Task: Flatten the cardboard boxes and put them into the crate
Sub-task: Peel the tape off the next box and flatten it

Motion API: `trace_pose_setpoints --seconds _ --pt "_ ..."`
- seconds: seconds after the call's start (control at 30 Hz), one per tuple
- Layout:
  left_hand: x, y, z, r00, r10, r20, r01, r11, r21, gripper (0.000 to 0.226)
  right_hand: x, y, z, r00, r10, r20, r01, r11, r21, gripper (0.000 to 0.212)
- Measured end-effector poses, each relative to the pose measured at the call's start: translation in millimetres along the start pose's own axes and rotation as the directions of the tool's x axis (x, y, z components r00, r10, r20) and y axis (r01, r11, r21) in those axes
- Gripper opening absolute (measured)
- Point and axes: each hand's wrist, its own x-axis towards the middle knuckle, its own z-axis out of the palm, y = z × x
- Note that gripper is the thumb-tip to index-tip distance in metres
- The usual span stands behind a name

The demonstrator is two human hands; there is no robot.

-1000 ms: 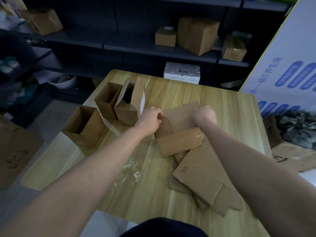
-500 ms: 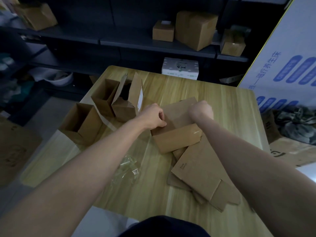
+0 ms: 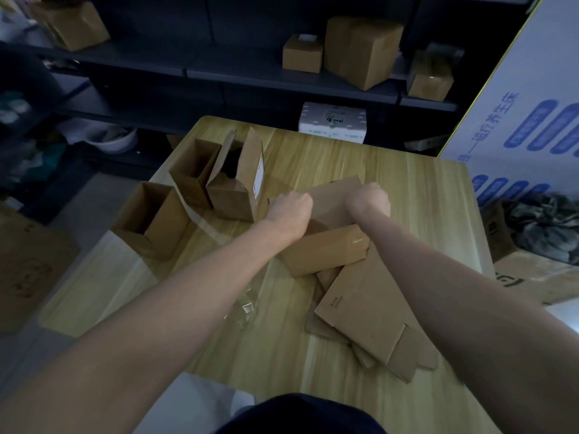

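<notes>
A small brown cardboard box (image 3: 326, 252) lies in the middle of the wooden table (image 3: 407, 189), its far flaps spread flat. My left hand (image 3: 289, 211) and my right hand (image 3: 369, 202) are both curled into fists on its far part; the fingers are hidden, so the grip itself does not show. A flattened box (image 3: 369, 308) lies on the table just in front of it, under my right forearm. Three open boxes stand at the left: one (image 3: 153, 220) at the table's edge, one (image 3: 194, 173) behind it, and one with a label (image 3: 241, 186). No crate is in view.
Crumpled clear plastic (image 3: 244, 305) lies near the front of the table. Dark shelves behind carry closed boxes (image 3: 360, 51) and a white foam box (image 3: 332, 120). A large white printed carton (image 3: 532, 120) stands at the right. Flat cardboard (image 3: 28, 270) lies on the floor at left.
Both hands stay on the box; my left fist has shifted slightly right over the flap, and the box's far side looks pressed flatter.
</notes>
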Motion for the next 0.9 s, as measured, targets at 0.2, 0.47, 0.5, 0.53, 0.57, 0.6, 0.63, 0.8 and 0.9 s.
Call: trace_pose_setpoints --seconds 0.2,0.47,0.5,0.53,0.57,0.6,0.63,0.8,0.9 --pt "-0.6 1.0 -2.1 0.999 -0.048 0.003 0.048 0.999 -0.015 0.013 -0.7 -3.7 2.4 1.0 -0.009 -0.005 0.009 1.0 -0.013 0.042" --pt "1.5 -6.4 -2.8 0.991 -0.125 0.044 0.128 0.991 -0.05 0.012 -3.1 -11.0 9.2 0.999 -0.039 -0.012 0.039 0.999 0.013 0.043" --pt "2.4 -9.2 -2.3 0.989 -0.137 0.05 0.141 0.987 -0.077 0.018 -3.0 -10.3 9.4 0.999 -0.039 -0.008 0.039 0.999 0.02 0.043" --pt "2.3 -11.7 -1.0 0.988 -0.146 0.057 0.152 0.982 -0.109 0.024 -3.3 -9.6 9.2 0.999 -0.04 -0.005 0.04 0.999 0.029 0.043" --pt "2.0 -13.9 1.0 0.986 -0.157 0.062 0.165 0.975 -0.146 0.028 -3.4 -9.3 9.1 0.999 -0.037 -0.003 0.037 0.999 0.037 0.043" --pt "2.2 -16.5 2.8 0.983 -0.171 0.07 0.181 0.965 -0.19 0.029 -3.7 -9.2 8.5 0.999 -0.033 -0.005 0.033 0.998 0.044 0.044" --pt "2.0 -20.4 4.9 0.979 -0.188 0.079 0.201 0.949 -0.242 0.029 -4.0 -8.3 8.0 1.0 -0.03 -0.007 0.03 0.998 0.049 0.044" --pt "3.8 -55.2 14.6 0.958 -0.282 0.054 0.262 0.784 -0.563 0.018 -8.2 -1.3 18.3 0.999 -0.036 -0.018 0.037 0.997 0.063 0.04" --pt "1.0 -69.1 18.0 0.933 -0.355 0.061 0.288 0.634 -0.718 0.025 -8.3 0.5 23.8 0.998 -0.065 -0.014 0.066 0.994 0.087 0.038"
